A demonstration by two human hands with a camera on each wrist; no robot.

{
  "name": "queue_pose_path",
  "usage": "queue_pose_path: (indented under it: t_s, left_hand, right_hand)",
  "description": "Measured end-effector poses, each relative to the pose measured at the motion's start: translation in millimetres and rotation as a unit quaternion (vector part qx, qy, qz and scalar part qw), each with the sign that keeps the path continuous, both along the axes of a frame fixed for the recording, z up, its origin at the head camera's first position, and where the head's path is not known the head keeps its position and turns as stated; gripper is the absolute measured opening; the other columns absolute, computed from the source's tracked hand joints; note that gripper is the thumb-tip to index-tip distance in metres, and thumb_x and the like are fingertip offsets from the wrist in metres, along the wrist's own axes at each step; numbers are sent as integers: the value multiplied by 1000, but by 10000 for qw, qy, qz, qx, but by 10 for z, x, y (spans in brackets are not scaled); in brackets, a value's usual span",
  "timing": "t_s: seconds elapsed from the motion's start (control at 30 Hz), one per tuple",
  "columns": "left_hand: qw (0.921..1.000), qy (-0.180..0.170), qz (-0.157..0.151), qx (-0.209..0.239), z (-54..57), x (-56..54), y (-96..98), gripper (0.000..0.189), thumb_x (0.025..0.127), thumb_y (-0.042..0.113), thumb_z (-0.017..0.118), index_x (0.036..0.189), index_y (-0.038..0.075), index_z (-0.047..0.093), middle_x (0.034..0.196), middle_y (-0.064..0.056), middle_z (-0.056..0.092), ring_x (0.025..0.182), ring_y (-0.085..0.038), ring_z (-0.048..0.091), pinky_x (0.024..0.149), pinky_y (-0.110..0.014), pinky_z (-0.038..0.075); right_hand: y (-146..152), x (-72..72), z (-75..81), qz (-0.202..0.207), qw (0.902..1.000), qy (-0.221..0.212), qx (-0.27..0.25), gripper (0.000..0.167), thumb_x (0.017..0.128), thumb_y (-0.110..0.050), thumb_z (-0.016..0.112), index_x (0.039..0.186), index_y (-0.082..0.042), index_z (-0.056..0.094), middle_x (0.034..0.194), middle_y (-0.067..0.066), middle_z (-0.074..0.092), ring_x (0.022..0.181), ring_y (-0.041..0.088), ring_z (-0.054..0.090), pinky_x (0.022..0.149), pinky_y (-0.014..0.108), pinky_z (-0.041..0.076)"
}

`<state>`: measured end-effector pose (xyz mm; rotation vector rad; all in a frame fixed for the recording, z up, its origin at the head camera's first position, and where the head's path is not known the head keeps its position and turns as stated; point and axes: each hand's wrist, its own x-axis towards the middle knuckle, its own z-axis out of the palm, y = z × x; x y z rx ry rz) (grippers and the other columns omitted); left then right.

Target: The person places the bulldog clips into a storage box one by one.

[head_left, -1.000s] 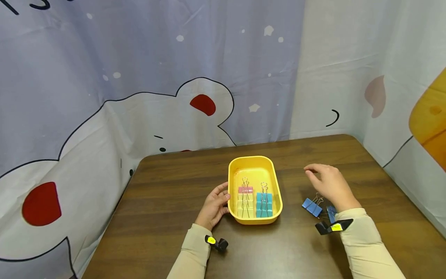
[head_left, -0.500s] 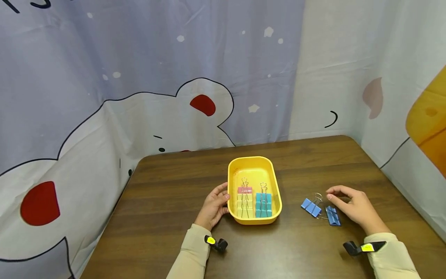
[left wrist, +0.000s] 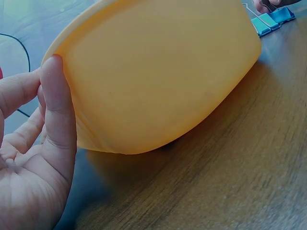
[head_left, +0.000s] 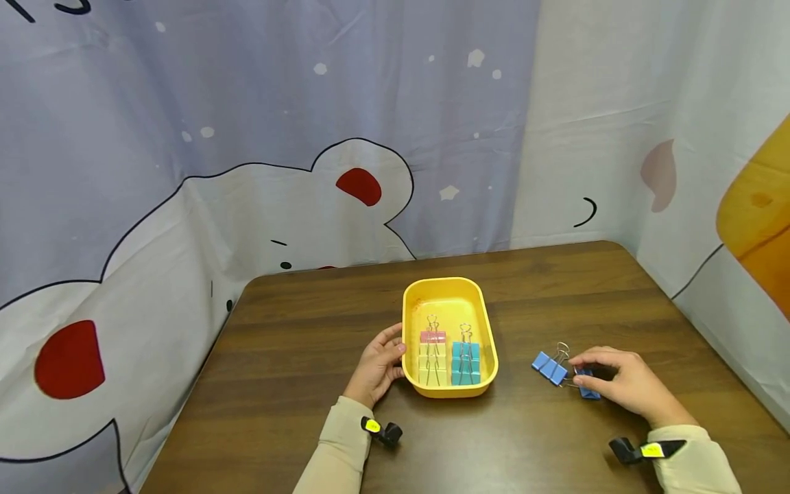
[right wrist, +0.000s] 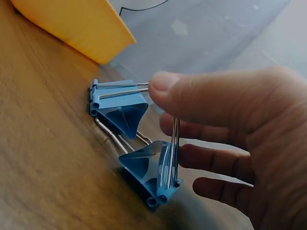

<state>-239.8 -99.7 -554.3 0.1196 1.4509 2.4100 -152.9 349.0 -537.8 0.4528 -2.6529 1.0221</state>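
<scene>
On the left, my left hand point(head_left: 375, 367) holds the side of a yellow tray point(head_left: 453, 299), thumb outside its wall and fingers at the rim. Inside stand a pink binder clip point(head_left: 433, 337), pale yellow binder clips point(head_left: 432, 363) and teal binder clips point(head_left: 465, 363), in two rows. To the tray's right, my right hand point(head_left: 632, 384) pinches the wire handle of a blue binder clip point(right wrist: 148, 172) between thumb and forefinger. That clip is partly covered by the hand in the head view. Another blue binder clip point(head_left: 549, 368) lies close beside it, their handles nearly meeting.
Both clips and the tray rest on a brown wooden table point(head_left: 321, 309). A printed curtain point(head_left: 278, 206) hangs behind the table and along its sides. Each wrist wears a small black camera, such as the right wrist camera point(head_left: 626, 451).
My right hand has moved right and toward me, then in to the right-hand blue binder clip, with its fingers now around the handle. The left hand and tray stay put.
</scene>
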Motion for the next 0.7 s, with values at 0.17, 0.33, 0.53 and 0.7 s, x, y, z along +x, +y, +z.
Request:
queue_pose_path:
  t_s: [0.17, 0.33, 0.53, 0.7]
  left_hand:
    - [10000, -40, 6, 7, -7, 1, -6, 52, 101, -5, 53, 150, 2, 39, 113, -12, 59, 75, -14, 65, 53, -24, 58]
    - [10000, -52, 23, 3, -7, -4, -3, 52, 101, -4, 53, 150, 3, 39, 115, -13, 60, 77, -15, 65, 53, -24, 58]
    - [9999, -75, 49, -61, -2, 1, -4, 51, 101, -4, 53, 150, 3, 40, 114, -12, 60, 77, -15, 65, 53, -24, 58]
    - [10000, -31, 30, -78, 2, 2, 0, 52, 101, -4, 52, 151, 3, 39, 114, -12, 59, 77, -15, 65, 54, -24, 58]
  right_hand:
    - [-10, 16, 19, -118, 9997, -101, 180, 27, 79, -23, 87, 105, -22, 79, 98, -10, 72, 90, -2, 60, 77, 13, 47]
    - [-23, 11, 42, -65, 9998, 11, 164, 27, 80, -20, 87, 105, -20, 80, 97, -11, 72, 91, -4, 61, 79, 4, 42]
    - [2, 7, 39, -21, 9998, 126, 164, 26, 79, -18, 87, 104, -18, 80, 96, -11, 73, 91, -5, 61, 80, 3, 40]
    - [48, 32, 87, 97, 9999, 79, 100, 26, 79, -15, 86, 104, -14, 80, 95, -12, 73, 90, -5, 62, 79, 2, 41]
